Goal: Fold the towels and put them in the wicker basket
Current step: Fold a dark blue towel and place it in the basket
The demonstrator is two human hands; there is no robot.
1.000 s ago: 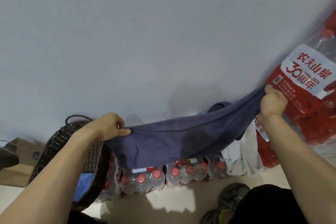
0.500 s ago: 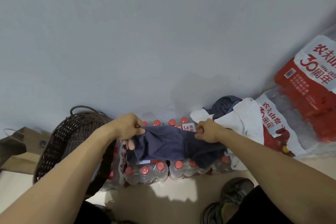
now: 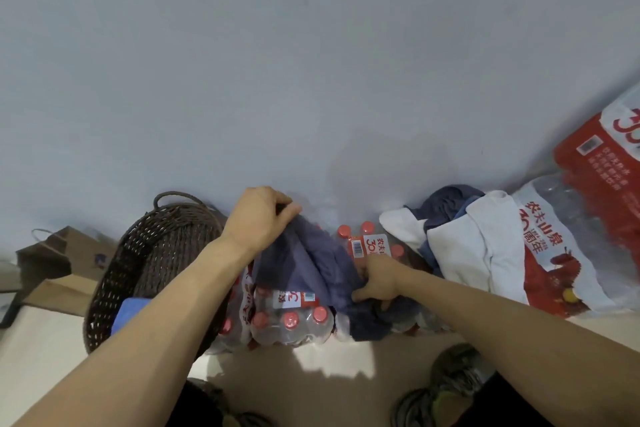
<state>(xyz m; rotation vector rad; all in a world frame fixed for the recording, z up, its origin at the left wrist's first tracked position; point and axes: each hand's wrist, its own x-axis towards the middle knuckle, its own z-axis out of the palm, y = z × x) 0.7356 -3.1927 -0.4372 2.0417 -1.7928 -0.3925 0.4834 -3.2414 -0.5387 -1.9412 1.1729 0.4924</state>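
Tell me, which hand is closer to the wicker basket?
Left. The left hand grips the dark towel beside the wicker basket; the right hand is farther away.

Dark blue towel [image 3: 304,263], centre frame: soft matt cloth, creased. White towels [image 3: 485,253], right: matt cloth, slightly nubby. Wicker basket [image 3: 152,263], left: dark brown woven wicker, rough, faint sheen. Bottle packs [image 3: 287,322], lower centre: clear glossy plastic shrink-wrap, red plastic caps. Paper bag [image 3: 48,253], far left: brown matt paper. Wall [image 3: 311,62]: smooth matt paint.
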